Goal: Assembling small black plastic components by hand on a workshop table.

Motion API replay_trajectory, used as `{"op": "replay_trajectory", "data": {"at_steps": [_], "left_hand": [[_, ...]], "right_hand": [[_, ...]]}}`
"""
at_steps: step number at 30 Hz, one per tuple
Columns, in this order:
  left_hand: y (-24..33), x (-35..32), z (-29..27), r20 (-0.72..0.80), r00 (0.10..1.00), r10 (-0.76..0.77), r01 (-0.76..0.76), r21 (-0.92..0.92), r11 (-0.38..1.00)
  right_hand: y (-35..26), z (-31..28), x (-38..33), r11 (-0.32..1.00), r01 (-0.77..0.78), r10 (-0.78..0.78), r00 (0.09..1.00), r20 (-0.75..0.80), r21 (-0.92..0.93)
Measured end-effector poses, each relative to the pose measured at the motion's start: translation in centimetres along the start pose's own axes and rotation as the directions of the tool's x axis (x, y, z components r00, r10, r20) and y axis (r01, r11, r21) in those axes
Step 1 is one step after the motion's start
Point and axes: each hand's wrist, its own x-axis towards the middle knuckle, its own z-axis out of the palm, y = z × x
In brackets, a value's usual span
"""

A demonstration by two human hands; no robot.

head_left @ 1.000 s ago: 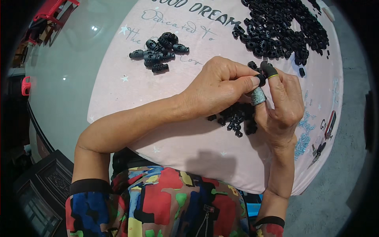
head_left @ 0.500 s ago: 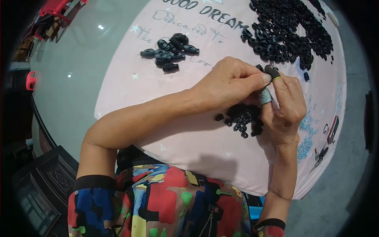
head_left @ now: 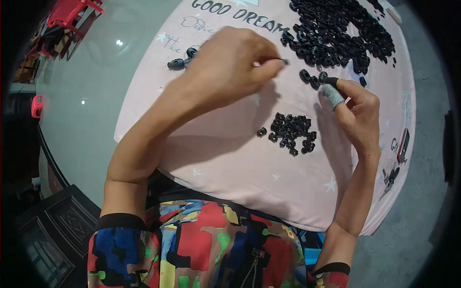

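Note:
My left hand (head_left: 235, 60) is blurred over the left middle of the cloth, thumb and index finger pinched on a small dark piece (head_left: 285, 62) that shows only at their tips. Partly behind that hand lie barrel-shaped black cord locks (head_left: 176, 64). My right hand (head_left: 359, 111) wears a grey wrap (head_left: 332, 96) on the thumb and a black cover on the index finger. Those two fingertips close on a black plastic part (head_left: 323, 76), beside two similar black parts (head_left: 305, 75). Between my arms sits a small heap of little black pieces (head_left: 291, 129).
A large pile of black plastic parts (head_left: 331, 43) spreads over the far right of the pink cloth-covered table (head_left: 230, 177). Small tools (head_left: 391, 177) and a red-and-black item (head_left: 403, 146) lie by the right edge. Red plastic stools (head_left: 67, 14) stand at far left.
My hands have parted: the left has swung left and away, now covering much of the cord locks. My right hand has shifted slightly right, onto a black part. The small heap is uncovered.

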Motion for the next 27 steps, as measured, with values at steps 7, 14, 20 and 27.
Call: {"op": "replay_trajectory", "data": {"at_steps": [7, 14, 20, 27], "left_hand": [[-0.9, -4.9, -2.2, -0.060, 0.997, -0.049, 0.067, 0.366, 0.928], [-0.9, -5.9, -2.3, -0.118, 0.985, -0.127, 0.158, 0.310, 0.938], [0.1, -3.0, -0.9, 0.048, 0.999, -0.010, 0.001, 0.179, 0.984], [1.2, 2.2, 5.2, 0.076, 0.972, 0.221, -0.231, 0.144, 0.962]], "right_hand": [[2.1, -1.8, -0.1, 0.981, -0.110, 0.116, 0.993, 0.029, -0.157], [3.9, -6.2, -0.4, 0.856, -0.192, 0.244, 0.968, 0.050, -0.480], [3.7, -6.9, -0.7, 0.855, -0.308, 0.379, 0.920, 0.098, -0.417], [3.9, -5.1, -0.5, 0.872, -0.173, 0.276, 0.946, 0.168, -0.457]]}}
